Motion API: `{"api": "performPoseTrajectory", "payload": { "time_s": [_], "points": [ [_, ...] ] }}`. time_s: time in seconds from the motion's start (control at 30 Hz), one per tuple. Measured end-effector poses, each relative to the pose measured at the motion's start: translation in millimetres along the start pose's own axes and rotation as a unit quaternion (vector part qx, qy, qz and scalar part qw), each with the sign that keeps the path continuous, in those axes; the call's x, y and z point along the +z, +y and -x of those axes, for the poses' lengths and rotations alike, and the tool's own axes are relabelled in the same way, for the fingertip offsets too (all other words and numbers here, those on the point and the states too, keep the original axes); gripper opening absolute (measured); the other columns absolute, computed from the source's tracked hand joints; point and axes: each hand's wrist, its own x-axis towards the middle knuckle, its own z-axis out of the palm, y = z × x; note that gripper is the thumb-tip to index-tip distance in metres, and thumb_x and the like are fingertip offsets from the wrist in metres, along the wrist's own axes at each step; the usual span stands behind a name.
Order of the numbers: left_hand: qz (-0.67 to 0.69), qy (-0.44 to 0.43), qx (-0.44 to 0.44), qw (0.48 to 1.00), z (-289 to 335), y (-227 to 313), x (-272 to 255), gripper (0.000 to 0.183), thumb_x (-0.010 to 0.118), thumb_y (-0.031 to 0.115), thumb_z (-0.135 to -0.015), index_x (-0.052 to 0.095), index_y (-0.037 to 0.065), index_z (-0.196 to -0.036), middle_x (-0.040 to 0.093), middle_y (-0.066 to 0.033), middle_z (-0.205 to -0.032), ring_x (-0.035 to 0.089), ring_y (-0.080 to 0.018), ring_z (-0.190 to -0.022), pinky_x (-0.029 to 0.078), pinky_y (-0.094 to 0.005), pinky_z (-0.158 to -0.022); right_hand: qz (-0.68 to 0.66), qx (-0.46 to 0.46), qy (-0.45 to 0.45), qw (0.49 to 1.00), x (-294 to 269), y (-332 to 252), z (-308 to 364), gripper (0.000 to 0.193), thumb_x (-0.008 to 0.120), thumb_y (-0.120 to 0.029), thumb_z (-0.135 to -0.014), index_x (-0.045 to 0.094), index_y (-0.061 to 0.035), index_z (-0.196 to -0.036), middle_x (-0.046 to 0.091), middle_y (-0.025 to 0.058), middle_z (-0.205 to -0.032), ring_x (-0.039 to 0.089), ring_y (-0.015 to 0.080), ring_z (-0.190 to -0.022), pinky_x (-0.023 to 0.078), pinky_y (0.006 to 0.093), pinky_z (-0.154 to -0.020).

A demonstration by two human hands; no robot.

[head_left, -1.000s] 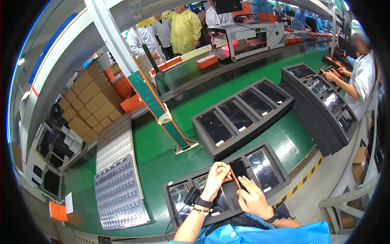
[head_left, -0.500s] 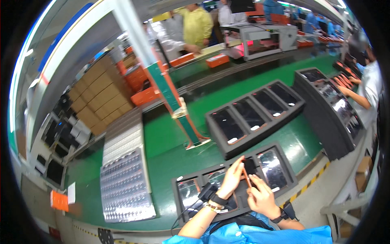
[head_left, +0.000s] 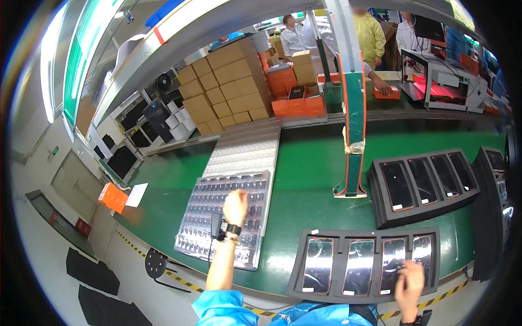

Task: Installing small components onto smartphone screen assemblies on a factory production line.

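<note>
My left hand (head_left: 236, 207) reaches over a clear plastic blister tray (head_left: 186, 243) filled with rows of small dark parts. Its fingers are curled together at the parts, and whatever they pinch is hidden. My right hand (head_left: 410, 286) is over the right part of a dark grey foam tray (head_left: 337, 270) in front of me, its fingers loosely apart and holding nothing visible. Several smartphones lie screen up in the tray's slots, with white tabs at their lower ends. The fingertips are at the phone (head_left: 392, 259) third from the left and partly cover the one beside it.
A stack of foam trays (head_left: 383, 218) with more phones stands behind on the right. A green post (head_left: 355, 125) rises from the bench. Empty-looking blister trays (head_left: 244, 149) lie beyond the filled one. Cartons (head_left: 239, 81) and orange boxes (head_left: 281, 81) are stacked at the back.
Both hands were together over the foam tray holding a phone on edge. My left hand has moved left to the blister tray; the phone now lies in its slot. The view has turned left.
</note>
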Motion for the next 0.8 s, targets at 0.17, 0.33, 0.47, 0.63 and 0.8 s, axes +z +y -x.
{"api": "performPoseTrajectory", "payload": {
  "time_s": [0.17,0.33,0.47,0.63,0.8],
  "points": [
    [-0.044,0.036,-0.069,0.996,-43.2,-104.4,43.8,0.018,0.077,0.024,-0.084,0.072,0.009,-0.092,0.074,-0.0132,-0.090,0.071,-0.0340,-0.090,0.056,-0.0455,-0.078,0.182,0.180,0.021,0.966,-13.9,50.0,14.0,0.059,0.068,-0.012,-0.083,0.048,-0.0022,-0.138,0.033,0.0189,-0.160,0.027,0.0425,-0.149,0.017,0.0567,-0.123],
    [-0.059,0.008,-0.096,0.994,-72.8,-112.5,69.5,0.032,0.084,0.035,-0.078,0.073,0.007,-0.090,0.074,-0.0173,-0.092,0.072,-0.0353,-0.092,0.056,-0.0457,-0.082,0.180,0.238,-0.009,0.954,-14.2,49.0,16.3,0.071,0.075,-0.023,-0.079,0.048,-0.0042,-0.141,0.028,0.0176,-0.164,0.024,0.0423,-0.151,0.018,0.0562,-0.123],
    [-0.038,-0.046,-0.193,0.979,-89.2,-104.9,76.6,0.035,0.086,0.036,-0.075,0.074,0.007,-0.089,0.075,-0.0177,-0.096,0.073,-0.0340,-0.095,0.057,-0.0434,-0.085,0.188,0.241,-0.011,0.952,-13.1,47.7,12.6,0.075,0.077,-0.025,-0.076,0.048,-0.0045,-0.142,0.028,0.0174,-0.164,0.025,0.0421,-0.151,0.021,0.0552,-0.121],
    [-0.089,-0.092,-0.206,0.970,-106.0,-113.7,84.0,0.035,0.084,0.032,-0.077,0.076,0.003,-0.094,0.075,-0.0210,-0.104,0.071,-0.0364,-0.104,0.056,-0.0440,-0.092,0.193,0.245,-0.027,0.950,-15.0,46.9,7.8,0.072,0.074,-0.021,-0.076,0.048,-0.0056,-0.142,0.029,0.0168,-0.164,0.025,0.0421,-0.151,0.023,0.0545,-0.120],
    [-0.093,-0.130,-0.109,0.981,-99.7,-133.0,64.2,0.029,0.076,0.027,-0.084,0.072,0.001,-0.096,0.074,-0.0224,-0.102,0.070,-0.0386,-0.102,0.057,-0.0470,-0.089,0.209,0.250,-0.031,0.945,-11.2,41.4,-0.8,0.067,0.069,-0.017,-0.079,0.049,-0.0054,-0.142,0.030,0.0165,-0.164,0.024,0.0429,-0.151,0.024,0.0550,-0.120]
  ]
}}
